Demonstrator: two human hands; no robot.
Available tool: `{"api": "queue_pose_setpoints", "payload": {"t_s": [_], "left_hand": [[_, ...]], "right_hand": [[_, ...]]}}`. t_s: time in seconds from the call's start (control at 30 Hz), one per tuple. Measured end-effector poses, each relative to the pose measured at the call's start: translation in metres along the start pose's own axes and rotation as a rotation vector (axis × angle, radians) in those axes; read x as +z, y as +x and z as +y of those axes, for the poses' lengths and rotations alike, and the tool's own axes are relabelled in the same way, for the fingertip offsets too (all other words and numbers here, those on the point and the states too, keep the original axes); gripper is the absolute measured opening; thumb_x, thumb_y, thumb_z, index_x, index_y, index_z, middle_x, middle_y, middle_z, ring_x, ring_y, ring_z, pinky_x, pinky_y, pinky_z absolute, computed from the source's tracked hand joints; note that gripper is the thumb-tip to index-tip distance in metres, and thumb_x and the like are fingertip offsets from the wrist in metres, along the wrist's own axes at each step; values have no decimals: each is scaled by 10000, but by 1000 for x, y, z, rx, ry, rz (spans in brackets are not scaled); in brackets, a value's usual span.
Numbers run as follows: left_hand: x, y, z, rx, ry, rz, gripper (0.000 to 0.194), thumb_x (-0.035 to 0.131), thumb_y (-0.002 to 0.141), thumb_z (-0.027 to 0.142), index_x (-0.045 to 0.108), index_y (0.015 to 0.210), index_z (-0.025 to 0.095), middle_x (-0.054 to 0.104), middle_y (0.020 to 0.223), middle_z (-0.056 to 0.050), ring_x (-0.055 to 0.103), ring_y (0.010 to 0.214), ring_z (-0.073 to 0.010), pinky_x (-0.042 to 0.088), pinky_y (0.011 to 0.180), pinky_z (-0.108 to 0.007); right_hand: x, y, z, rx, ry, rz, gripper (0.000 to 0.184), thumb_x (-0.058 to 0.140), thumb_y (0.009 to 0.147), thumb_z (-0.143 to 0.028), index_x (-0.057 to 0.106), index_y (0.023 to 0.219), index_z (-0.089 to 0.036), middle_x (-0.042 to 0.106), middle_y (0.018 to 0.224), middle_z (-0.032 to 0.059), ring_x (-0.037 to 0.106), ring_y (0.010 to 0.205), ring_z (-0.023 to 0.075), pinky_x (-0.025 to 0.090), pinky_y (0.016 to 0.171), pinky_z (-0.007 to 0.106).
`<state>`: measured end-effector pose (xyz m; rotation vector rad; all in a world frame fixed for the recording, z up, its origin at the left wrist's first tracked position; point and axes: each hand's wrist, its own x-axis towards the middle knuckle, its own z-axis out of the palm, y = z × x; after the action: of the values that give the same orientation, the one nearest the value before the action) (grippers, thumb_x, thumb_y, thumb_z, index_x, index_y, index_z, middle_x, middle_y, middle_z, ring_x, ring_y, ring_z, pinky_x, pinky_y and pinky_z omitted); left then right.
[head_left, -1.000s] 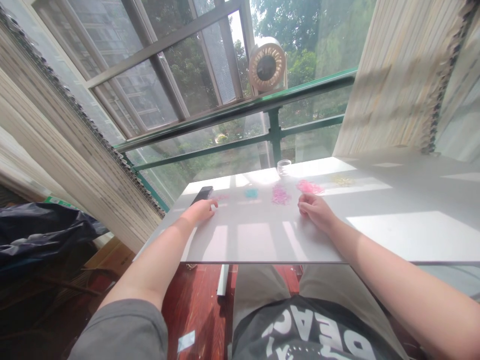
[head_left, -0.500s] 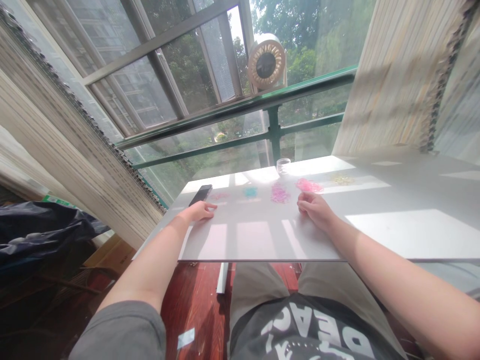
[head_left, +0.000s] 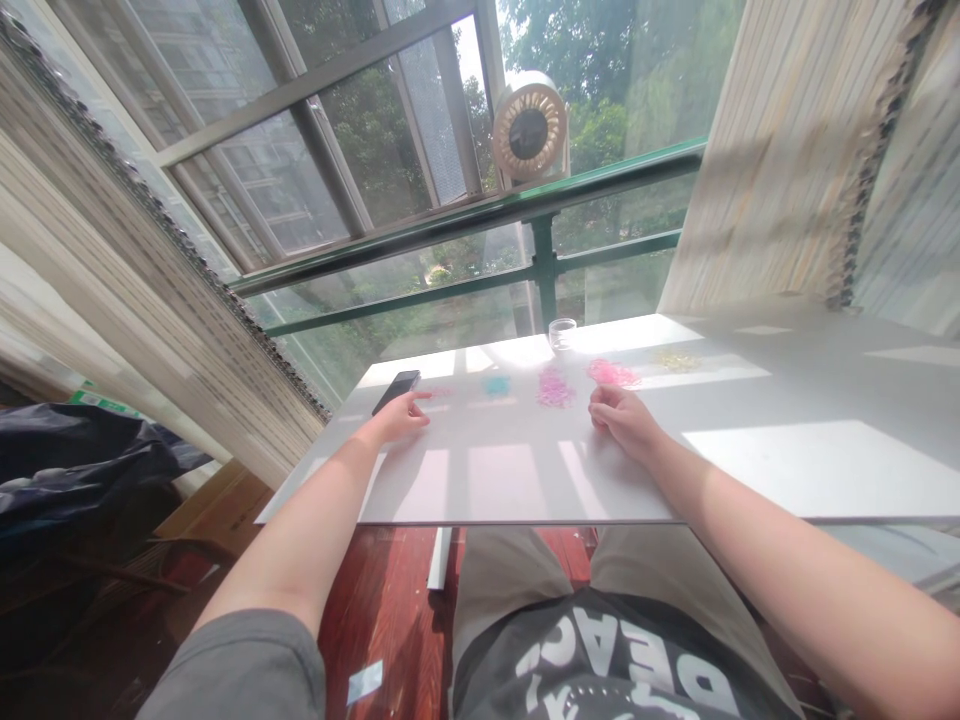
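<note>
My left hand [head_left: 400, 418] is over the left part of the white table [head_left: 517, 480], beside a dark phone [head_left: 396, 388]. Its index finger stretches toward a faint, sparse pink pile [head_left: 442, 393]; the hand holds nothing that I can see. Just in front of the bright pink-red pile [head_left: 613, 373] rests my right hand [head_left: 621, 412], fingers curled together. Whatever is inside them, if anything, is hidden. Between the hands lie a teal pile [head_left: 496, 384] and a purple-pink pile [head_left: 555, 387] of tiny loose pieces, too small to name.
A yellowish pile [head_left: 675, 360] lies farther right. A small clear cup [head_left: 562, 334] stands at the table's back edge. Behind it runs a green railing [head_left: 544, 265] with a white fan [head_left: 529, 130] on it. Curtains [head_left: 720, 180] hang at both sides.
My left index finger has lifted and straightened toward the faint pink pile. My right hand stays curled in about the same place. The view has shifted slightly.
</note>
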<state>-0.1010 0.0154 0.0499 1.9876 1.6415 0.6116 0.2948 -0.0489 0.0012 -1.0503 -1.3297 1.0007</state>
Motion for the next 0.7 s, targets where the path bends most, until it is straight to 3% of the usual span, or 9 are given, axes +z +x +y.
{"api": "queue_pose_setpoints", "payload": {"t_s": [0.17, 0.37, 0.47, 0.57, 0.7], "left_hand": [[39, 9, 27, 146, -126, 88, 334, 671, 648, 354, 629, 904, 143, 672, 791, -59, 620, 716, -170, 478, 661, -276], [127, 6, 102, 353, -290, -44, 247, 688, 668, 364, 654, 791, 154, 683, 733, -42, 616, 658, -142, 489, 636, -253], [160, -1, 133, 409, -360, -81, 249, 682, 681, 378, 659, 777, 150, 682, 716, -38, 608, 641, -136, 480, 613, -241], [174, -4, 145, 416, -409, -52, 258, 667, 695, 387, 651, 765, 140, 681, 723, -46, 606, 663, -143, 475, 628, -245], [176, -8, 144, 394, -414, -17, 238, 662, 693, 370, 651, 749, 139, 673, 709, -45, 594, 660, -149, 464, 622, -252]], "right_hand": [[3, -1, -1, -47, -46, -55, 87, 509, 646, -179, 429, 614, -198, 430, 431, -78, 393, 399, 77, 287, 434, 219], [9, -3, -1, -68, -138, -153, 101, 605, 622, -195, 544, 700, -174, 533, 589, -40, 473, 486, 88, 376, 455, 214], [8, -3, 1, -49, -162, -201, 146, 629, 652, -247, 576, 763, -169, 575, 645, -18, 517, 499, 99, 425, 463, 225], [5, -3, 1, -27, -161, -224, 178, 623, 687, -307, 580, 787, -167, 590, 663, -5, 551, 503, 114, 458, 458, 238], [4, -4, -3, -19, -162, -230, 164, 625, 700, -319, 579, 742, -168, 566, 589, -21, 547, 475, 112, 453, 459, 236]]}}
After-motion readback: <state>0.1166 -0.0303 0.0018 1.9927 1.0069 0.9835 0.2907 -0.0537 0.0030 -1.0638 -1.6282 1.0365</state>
